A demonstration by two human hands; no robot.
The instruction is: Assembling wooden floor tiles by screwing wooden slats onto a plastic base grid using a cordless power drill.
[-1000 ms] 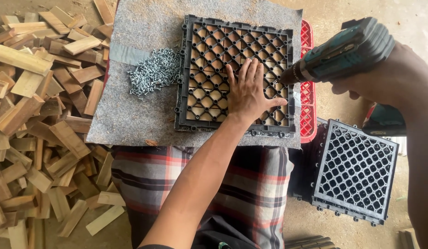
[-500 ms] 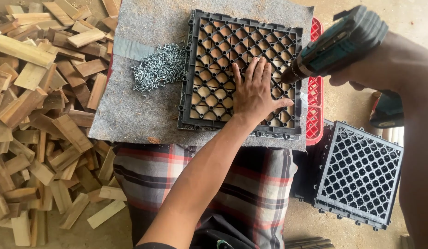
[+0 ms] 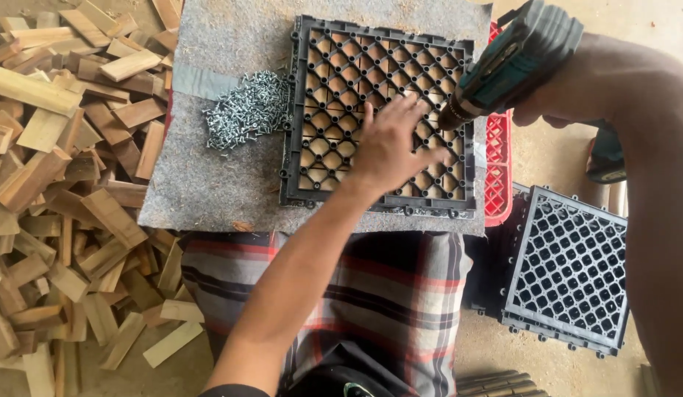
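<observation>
A black plastic lattice tile, with wooden slats showing through its holes, lies on a grey felt-covered board in front of me. My left hand lies on the tile's middle right, fingers spread and slightly blurred. My right hand grips a teal and black cordless drill, whose tip points down-left at the tile's right part, just beside my left fingertips. A heap of small silver screws lies on the felt to the left of the tile.
A large pile of short wooden slats covers the floor on the left. A stack of black lattice tiles stands at the lower right. A red plastic crate shows under the board's right edge. My checked cloth covers my lap.
My left hand has shifted slightly on the tile. The drill has swung closer in, its tip now next to my left fingers. The view has moved nearer.
</observation>
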